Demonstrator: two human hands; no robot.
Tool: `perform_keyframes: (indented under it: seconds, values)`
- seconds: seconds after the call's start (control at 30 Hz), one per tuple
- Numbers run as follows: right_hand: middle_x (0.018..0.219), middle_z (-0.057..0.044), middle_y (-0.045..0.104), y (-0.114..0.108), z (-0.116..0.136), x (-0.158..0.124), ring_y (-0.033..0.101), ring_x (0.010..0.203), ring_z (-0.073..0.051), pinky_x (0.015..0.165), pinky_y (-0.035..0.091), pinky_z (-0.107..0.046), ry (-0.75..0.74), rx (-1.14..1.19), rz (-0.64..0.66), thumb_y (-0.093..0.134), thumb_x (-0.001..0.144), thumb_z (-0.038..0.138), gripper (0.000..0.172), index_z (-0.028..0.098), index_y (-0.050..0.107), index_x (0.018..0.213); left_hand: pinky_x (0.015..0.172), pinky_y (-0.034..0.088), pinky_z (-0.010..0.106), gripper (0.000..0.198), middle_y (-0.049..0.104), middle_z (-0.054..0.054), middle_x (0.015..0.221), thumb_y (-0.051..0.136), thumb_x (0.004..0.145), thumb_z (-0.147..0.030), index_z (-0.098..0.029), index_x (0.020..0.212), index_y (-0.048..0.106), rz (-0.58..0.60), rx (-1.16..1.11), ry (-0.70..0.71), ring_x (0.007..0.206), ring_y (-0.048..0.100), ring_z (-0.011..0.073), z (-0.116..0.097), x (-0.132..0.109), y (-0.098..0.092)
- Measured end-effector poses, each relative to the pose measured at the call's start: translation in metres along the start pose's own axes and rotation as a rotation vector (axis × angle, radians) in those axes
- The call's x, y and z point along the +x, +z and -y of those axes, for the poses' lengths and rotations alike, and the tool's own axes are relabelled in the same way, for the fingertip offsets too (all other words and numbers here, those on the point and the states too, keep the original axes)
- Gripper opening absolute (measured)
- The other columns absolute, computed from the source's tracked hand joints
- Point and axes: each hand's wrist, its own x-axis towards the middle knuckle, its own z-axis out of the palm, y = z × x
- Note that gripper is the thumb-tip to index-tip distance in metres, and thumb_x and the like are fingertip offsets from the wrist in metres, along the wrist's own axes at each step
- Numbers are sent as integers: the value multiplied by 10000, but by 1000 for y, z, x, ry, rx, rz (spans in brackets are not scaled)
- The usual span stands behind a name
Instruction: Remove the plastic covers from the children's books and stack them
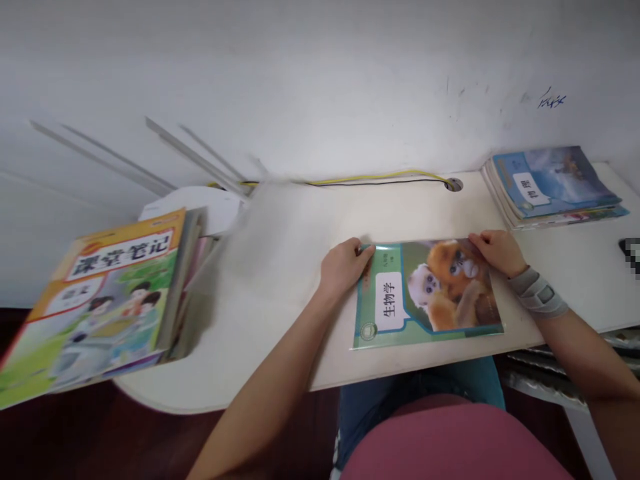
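In front of me a biology textbook (pixel 390 293) with two monkeys on its cover lies on the white desk, turned sideways to me. A glossy clear film seems to wrap it and juts slightly past its edges. My left hand (pixel 346 268) is closed at the far left corner, thumb on top. At the far right corner my right hand (pixel 498 252) pinches the edge, with a grey band around that wrist. The undersides of both grips are hidden.
Left stands a pile of books topped by an orange and green notebook (pixel 115 300). A blurry translucent sheet (pixel 270 233) is beside it. Another book stack (pixel 555 180) sits at the back right, near a cable hole (pixel 454 185) with a yellow cable (pixel 370 178) along the wall.
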Motion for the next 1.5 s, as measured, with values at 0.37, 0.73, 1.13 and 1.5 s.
perform_keyframes:
  seconds: [0.37,0.73,1.13,1.5]
  values:
    - [830,-81,673,-1,4,-8,603,747,-237,580,352,-303,117,-279,-32,429,898,488,358,194,609,996,789,455,346,239,587,95,1059,452,897,-351,-208,992,618,-15,204,165,988,579,245,-6,-4,3]
    - [1461,-150,401,23,32,-33,339,1336,-306,1054,259,-513,-727,-231,59,408,916,500,574,147,439,1367,815,423,403,435,602,169,1036,368,921,-493,-142,1005,610,-152,405,267,1001,539,308,-8,-7,15]
    - [1457,-125,413,24,26,-30,350,1329,-296,1058,253,-506,-734,-184,61,416,899,521,582,175,454,1364,713,424,340,349,647,87,816,440,865,-502,-195,778,582,-95,-12,150,780,594,230,-3,6,11]
    - [1462,-141,402,28,26,-30,344,1332,-303,1067,247,-521,-729,-178,55,434,900,500,601,159,415,1395,513,477,236,384,663,44,802,651,750,-483,-173,961,567,512,-811,-156,599,606,129,22,-40,-20]
